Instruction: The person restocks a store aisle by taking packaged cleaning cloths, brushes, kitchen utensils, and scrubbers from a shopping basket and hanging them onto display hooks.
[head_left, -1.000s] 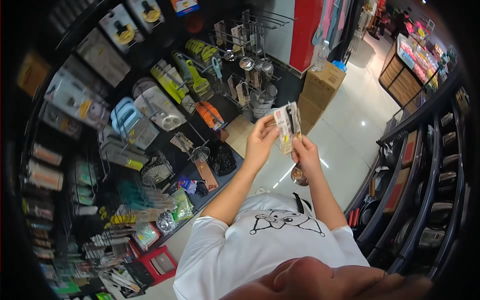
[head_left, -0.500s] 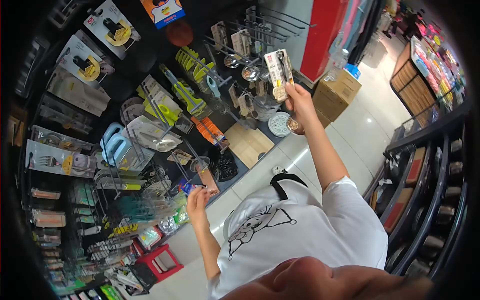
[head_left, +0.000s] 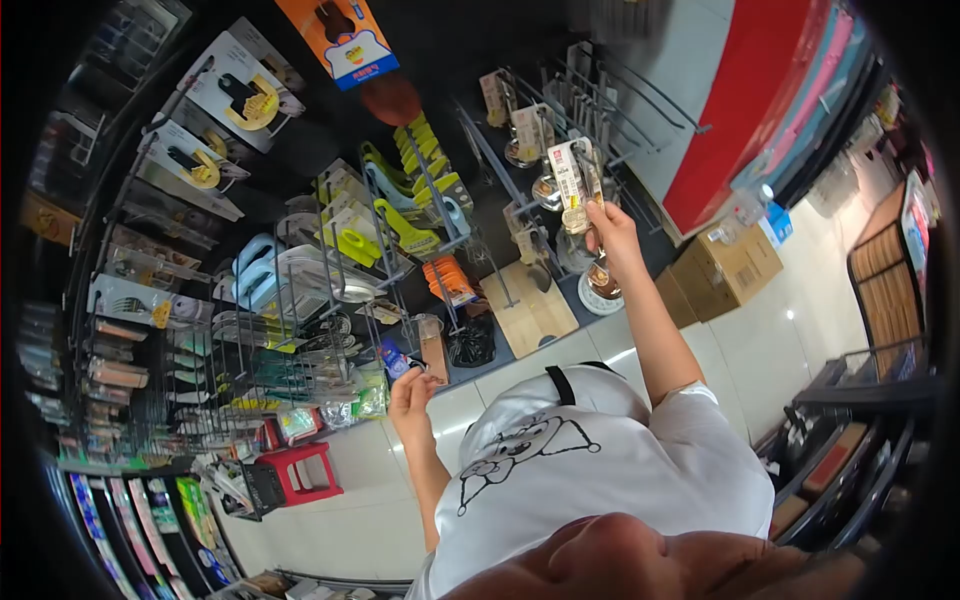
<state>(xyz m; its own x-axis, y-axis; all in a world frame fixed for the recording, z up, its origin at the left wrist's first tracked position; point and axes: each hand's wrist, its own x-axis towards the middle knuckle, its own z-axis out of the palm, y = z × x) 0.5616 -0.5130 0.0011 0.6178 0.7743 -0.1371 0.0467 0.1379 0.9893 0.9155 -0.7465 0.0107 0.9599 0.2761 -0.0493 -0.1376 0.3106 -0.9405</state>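
My right hand (head_left: 617, 238) is closed around the handle of a metal ladle (head_left: 602, 280) at the hanging rack. Its shiny bowl points down below my fist. A white and beige cardboard label (head_left: 569, 182) is fixed along the handle, above my fingers. Beside the label, more carded metal ladles (head_left: 545, 192) hang from prongs. My left hand (head_left: 410, 405) is held low in front of the shelf, with its fingers curled together. Whether anything small is between them I cannot make out. Close to its fingertips is a small blue packet (head_left: 393, 356).
Long metal prongs (head_left: 660, 95) stick out toward me from the rack. Green-handled tools (head_left: 405, 228), orange items (head_left: 449, 281) and a wooden board (head_left: 530, 305) are ahead. Cardboard boxes (head_left: 728, 272) stand on the floor at right, a red stool (head_left: 300, 474) at lower left.
My view has turned, so the rack sits farther right and lower. My right hand, still holding the ladle, is now closer to the hanging ladles. The left hand stays curled.
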